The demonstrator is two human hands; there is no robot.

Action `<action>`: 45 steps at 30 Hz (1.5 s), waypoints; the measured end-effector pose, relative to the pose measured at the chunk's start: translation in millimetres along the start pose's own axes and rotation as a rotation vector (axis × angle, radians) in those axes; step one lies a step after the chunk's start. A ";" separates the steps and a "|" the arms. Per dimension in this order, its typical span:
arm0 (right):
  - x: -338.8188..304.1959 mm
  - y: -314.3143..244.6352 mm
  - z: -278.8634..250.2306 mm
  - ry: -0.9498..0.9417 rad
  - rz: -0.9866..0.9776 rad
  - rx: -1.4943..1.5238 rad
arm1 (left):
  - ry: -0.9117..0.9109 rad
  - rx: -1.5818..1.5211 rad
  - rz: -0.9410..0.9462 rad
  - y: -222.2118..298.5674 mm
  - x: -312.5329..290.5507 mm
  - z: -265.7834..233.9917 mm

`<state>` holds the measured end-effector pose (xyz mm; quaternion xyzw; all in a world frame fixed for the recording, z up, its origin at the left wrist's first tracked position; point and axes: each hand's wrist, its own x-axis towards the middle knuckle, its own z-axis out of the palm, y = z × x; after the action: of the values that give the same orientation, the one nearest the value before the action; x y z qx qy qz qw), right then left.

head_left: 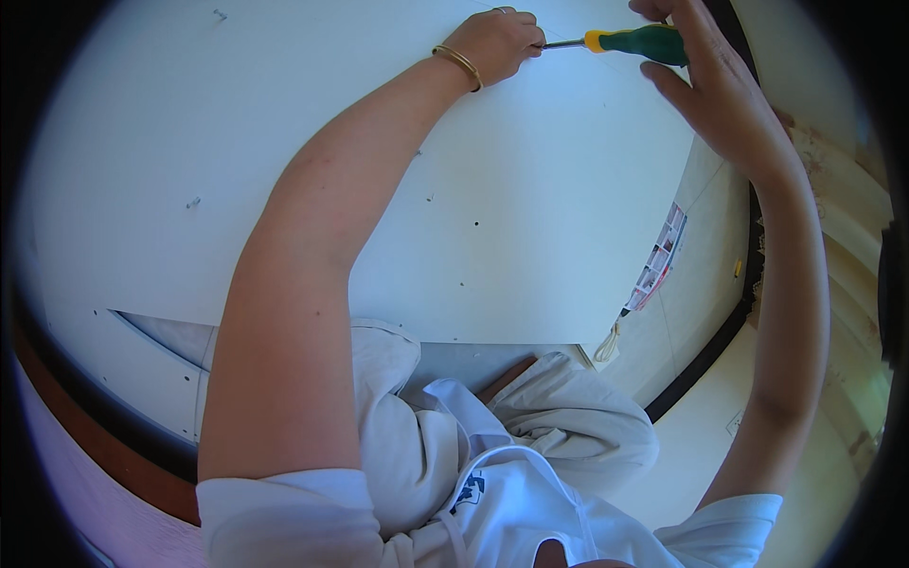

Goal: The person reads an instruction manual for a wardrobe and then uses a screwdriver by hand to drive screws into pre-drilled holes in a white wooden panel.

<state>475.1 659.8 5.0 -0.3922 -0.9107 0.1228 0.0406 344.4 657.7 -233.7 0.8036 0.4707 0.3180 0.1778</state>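
near the top of the view, the left hand (500, 43) pinches its fingers narrow at the metal shaft end of the screwdriver (649, 44), over the white board (530, 189); the right hand (720, 90) spreads wide about its bulging green handle. such a loose cradle could let the shaft slip, scratching the smooth, flat board. farther out, small shiny screws (193, 203) could get knocked.
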 end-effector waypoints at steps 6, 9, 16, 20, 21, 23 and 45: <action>-2.2 -7.8 -21.2 -0.233 0.170 -0.232 | -0.062 0.052 -0.040 4.7 0.9 -2.8; -3.5 -0.1 -16.2 -0.151 0.071 -0.134 | -0.099 0.075 -0.067 5.5 1.3 -5.7; -4.7 1.3 -18.8 -0.168 0.103 -0.182 | -0.088 0.052 -0.091 7.5 0.3 -7.1; -1.8 4.7 -11.3 -0.256 0.020 -0.090 | -0.072 0.000 -0.108 9.0 0.5 -9.8; -1.6 6.1 -10.1 -0.290 0.083 -0.191 | -0.065 -0.055 -0.124 8.7 0.4 -11.2; -4.2 6.7 -8.5 -0.196 0.119 -0.285 | 0.010 -0.185 -0.108 7.8 0.1 -13.8; 2.4 -0.7 1.1 0.083 0.119 -0.025 | 0.256 -0.381 -0.104 -2.5 4.8 -14.7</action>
<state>472.7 660.8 4.1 -0.4510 -0.8847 0.0973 0.0662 334.5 662.9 -222.7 0.6833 0.4616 0.4909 0.2811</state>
